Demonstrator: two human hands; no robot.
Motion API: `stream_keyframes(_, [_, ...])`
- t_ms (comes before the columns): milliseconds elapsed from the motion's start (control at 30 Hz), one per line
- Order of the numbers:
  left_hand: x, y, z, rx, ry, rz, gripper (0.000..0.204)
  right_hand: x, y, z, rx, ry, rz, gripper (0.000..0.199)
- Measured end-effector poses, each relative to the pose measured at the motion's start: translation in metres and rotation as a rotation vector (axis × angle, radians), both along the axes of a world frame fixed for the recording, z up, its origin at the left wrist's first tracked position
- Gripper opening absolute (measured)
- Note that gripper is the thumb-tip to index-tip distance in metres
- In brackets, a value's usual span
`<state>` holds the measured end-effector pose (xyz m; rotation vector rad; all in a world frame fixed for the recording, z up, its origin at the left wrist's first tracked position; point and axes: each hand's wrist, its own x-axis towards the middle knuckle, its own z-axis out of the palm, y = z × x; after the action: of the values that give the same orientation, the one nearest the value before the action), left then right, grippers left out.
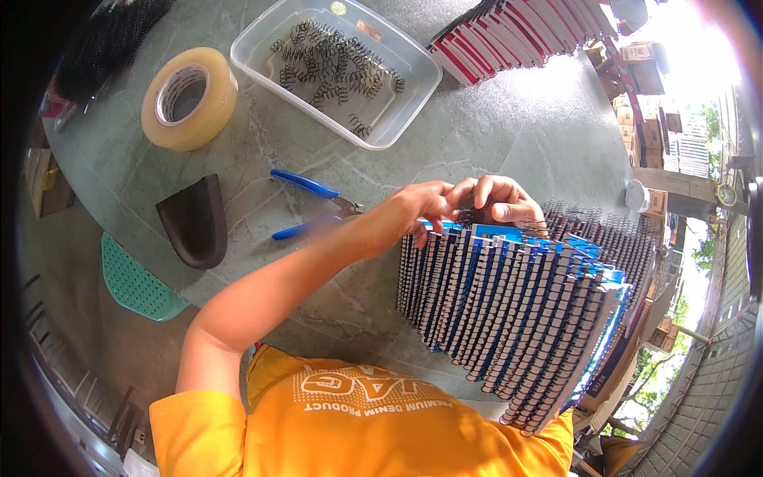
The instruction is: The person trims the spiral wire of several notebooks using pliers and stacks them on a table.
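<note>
A thick stack of blue-and-white spiral-bound notebooks leans on the grey-green table, its black wire bindings facing me. My left hand reaches in from the lower left to the stack's far top edge. My right hand meets it there, its forearm hidden behind the stack. Fingers of both hands pinch a small black wire coil right at the topmost notebook's edge.
Blue-handled pliers lie just left of my left wrist. Farther left are a black curved piece and a roll of clear tape. A clear plastic tub holds several wire coils. Red-and-white booklets stand at the back. A green stool sits below the table.
</note>
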<state>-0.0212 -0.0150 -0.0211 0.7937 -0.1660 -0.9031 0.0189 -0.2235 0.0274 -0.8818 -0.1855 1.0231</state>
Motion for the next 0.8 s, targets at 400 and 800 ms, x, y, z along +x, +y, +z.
stream_keyframes(400, [0.019,-0.038,0.005,0.323,-0.586,0.126,0.044,0.02,-0.026,0.006,-0.378,-0.307,-0.402,0.031])
stream_keyframes(800, [0.043,0.039,0.058,0.469,-0.578,0.624,0.021,0.006,-0.035,-0.079,-1.228,-1.223,-0.362,0.057])
